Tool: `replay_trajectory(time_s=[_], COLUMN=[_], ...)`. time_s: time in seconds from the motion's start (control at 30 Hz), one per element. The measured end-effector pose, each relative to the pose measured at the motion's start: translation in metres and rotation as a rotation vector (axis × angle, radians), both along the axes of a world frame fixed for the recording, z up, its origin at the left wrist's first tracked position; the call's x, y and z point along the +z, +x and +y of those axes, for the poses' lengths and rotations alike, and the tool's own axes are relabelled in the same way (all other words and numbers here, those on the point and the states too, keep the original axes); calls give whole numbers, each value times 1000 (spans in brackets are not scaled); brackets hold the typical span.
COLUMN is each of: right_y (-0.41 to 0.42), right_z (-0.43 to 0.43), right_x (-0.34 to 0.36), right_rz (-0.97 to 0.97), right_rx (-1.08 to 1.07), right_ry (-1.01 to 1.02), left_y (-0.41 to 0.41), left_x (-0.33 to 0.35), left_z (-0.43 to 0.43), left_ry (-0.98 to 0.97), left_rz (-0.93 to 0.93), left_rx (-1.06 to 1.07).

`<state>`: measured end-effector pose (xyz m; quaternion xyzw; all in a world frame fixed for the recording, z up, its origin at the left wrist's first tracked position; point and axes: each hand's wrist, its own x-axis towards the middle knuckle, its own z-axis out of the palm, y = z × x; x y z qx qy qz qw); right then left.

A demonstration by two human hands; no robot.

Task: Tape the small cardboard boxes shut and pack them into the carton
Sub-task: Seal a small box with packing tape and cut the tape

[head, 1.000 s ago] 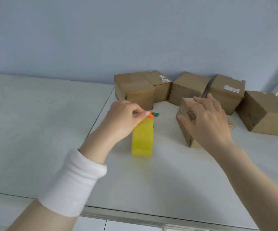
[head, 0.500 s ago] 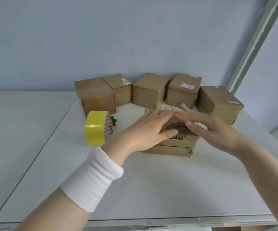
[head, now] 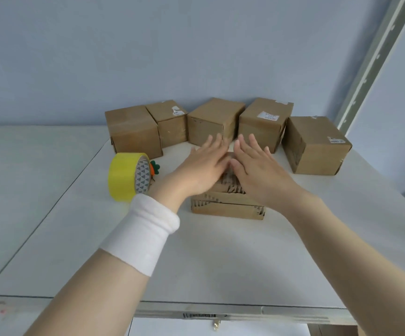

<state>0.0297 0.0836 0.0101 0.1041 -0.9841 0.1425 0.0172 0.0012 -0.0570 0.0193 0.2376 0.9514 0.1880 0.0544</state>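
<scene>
A small cardboard box (head: 228,207) with torn, corrugated edges sits in the middle of the white table (head: 220,258). My left hand (head: 201,166) and my right hand (head: 257,170) lie flat on its top side by side, fingers straight and pointing away from me. A roll of yellow tape (head: 126,177) stands on edge left of the box, with a small orange and green carrot-shaped item (head: 154,168) behind it. Several more small cardboard boxes line the back of the table, among them one at far left (head: 133,130) and one at far right (head: 315,145).
A blue wall rises just behind the row of boxes. A second white table surface (head: 26,178) adjoins on the left. A grey perforated metal post (head: 376,57) stands at the back right. The table's front edge (head: 220,309) is near me. No carton is in view.
My left hand let go of the tape roll and moved right onto the box beside my right hand. The box was turned to face me and both hands now lie flat on top.
</scene>
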Motion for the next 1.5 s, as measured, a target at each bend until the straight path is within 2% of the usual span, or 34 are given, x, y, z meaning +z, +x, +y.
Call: replay_trajectory(time_s=[0.07, 0.1, 0.17, 0.23, 0.3, 0.4, 0.47, 0.53, 0.6, 0.63, 0.73, 0.87, 1.03, 1.13, 1.27, 1.37, 1.5], right_y=[0, 0, 2, 9, 16, 15, 14, 11, 6, 4, 2, -3, -9, -9, -3, 2, 4], right_z=[-2, 1, 8, 13, 8, 1, 4, 10, 11, 7, -7, -5, -2, -2, -1, 2, 6], right_x=[-3, -3, 0, -1, -8, -21, -17, -8, -1, 2, -5, -1, -5, -3, 13, 17, 21], right_rz=[22, 12, -2, 26, 43, 67, 32, 15, 87, 126, 107, -3, 14, -1, -46, -73, -57], right_rx=[-12, 1, 33, -43, -136, -200, -188, -143, -113, -105, -92, -83, -101, -83, -189, -259, -357], right_ry=[10, -34, -312, -734, -981, -1183, -1092, -687, -304, -178, 31, 51, -2, 49, 102, 90, -12], left_y=[1, 1, 1, 1, 6, 7, 6, 3, 0, 0, 1, -5, -6, -7, 6, 29, 40], left_x=[-4, -3, 1, 0, -10, -22, -17, -9, -5, -4, -9, -2, -7, -7, -8, -20, -26], left_z=[-1, -3, -9, -14, -12, -8, -12, -14, -9, -4, 5, 5, 12, 10, 0, -5, -1], left_ry=[23, 97, 340, 510, 510, 522, 523, 372, 141, 51, -82, -121, -136, -54, 73, 157, 527], left_rz=[-23, -54, -106, -95, -77, -55, -113, -77, 88, 151, 115, 7, 43, 103, 254, 120, -270], left_rx=[20, 24, 76, 132, 126, 133, 130, 105, 65, 45, 17, 11, 19, 22, 182, 290, 456])
